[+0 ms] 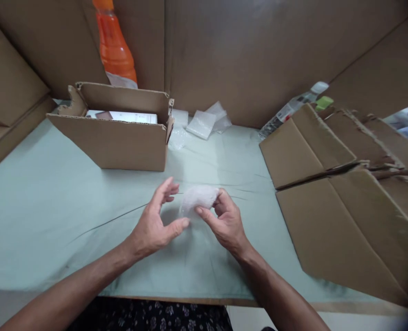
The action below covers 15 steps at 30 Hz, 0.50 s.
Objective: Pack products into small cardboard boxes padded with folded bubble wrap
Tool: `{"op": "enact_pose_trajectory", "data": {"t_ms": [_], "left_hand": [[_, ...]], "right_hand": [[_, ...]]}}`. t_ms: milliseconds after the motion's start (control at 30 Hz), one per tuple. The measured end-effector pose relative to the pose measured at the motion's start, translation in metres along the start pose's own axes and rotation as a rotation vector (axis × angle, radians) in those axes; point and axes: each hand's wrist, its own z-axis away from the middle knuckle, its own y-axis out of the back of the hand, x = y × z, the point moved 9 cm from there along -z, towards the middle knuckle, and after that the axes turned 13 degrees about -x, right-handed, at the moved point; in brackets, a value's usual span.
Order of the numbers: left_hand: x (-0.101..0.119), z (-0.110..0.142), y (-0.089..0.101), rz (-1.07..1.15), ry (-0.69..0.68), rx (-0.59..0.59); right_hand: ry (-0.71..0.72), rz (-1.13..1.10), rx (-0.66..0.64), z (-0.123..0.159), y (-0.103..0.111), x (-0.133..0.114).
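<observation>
We are pinching some white plastic wrap (pixel 199 196) in our right hand (pixel 229 223), between thumb and fingers, above the green cloth (pixel 52 207). Our left hand (pixel 153 226) is curving beside it, wide open and gripping nothing (whether its thumb is touching, we cannot tell). A brown box (pixel 131 145) is standing beyond.

No text, number or sign is legible on any item (orange bottle (pixel 116 53) and carton (pixel 131 146) included).

A: Head view?
B: I see right hand (pixel 229 225) pinching translucent white wrap (pixel 200 197); left hand (pixel 151 227) spread just beside it; topless carton (pixel 131 143) beyond; orange bottle (pixel 117 51) behind that.
</observation>
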Motion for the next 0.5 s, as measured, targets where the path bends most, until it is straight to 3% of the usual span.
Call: {"op": "enact_pose_trajectory", "data": {"t_ms": [100, 233, 333, 500], "left_hand": [[-0.015, 0.000, -0.017, 0.128, 0.097, -0.110], [-0.018, 0.000, -0.016, 0.098, 0.177, -0.190], [-0.010, -0.001, -0.009, -0.020, 0.127, -0.242], [-0.012, 0.001, -0.003, -0.136, 0.097, -0.245]], "right_hand": [[-0.006, -0.119, -0.044, -0.002, -0.012, 0.004], [0.045, 0.054, -0.129, -0.003, -0.010, -0.008], [0.083, 0.139, -0.205, -0.005, -0.004, -0.020], [0.159, 0.386, -0.323, -0.014, -0.020, -0.035]]}}
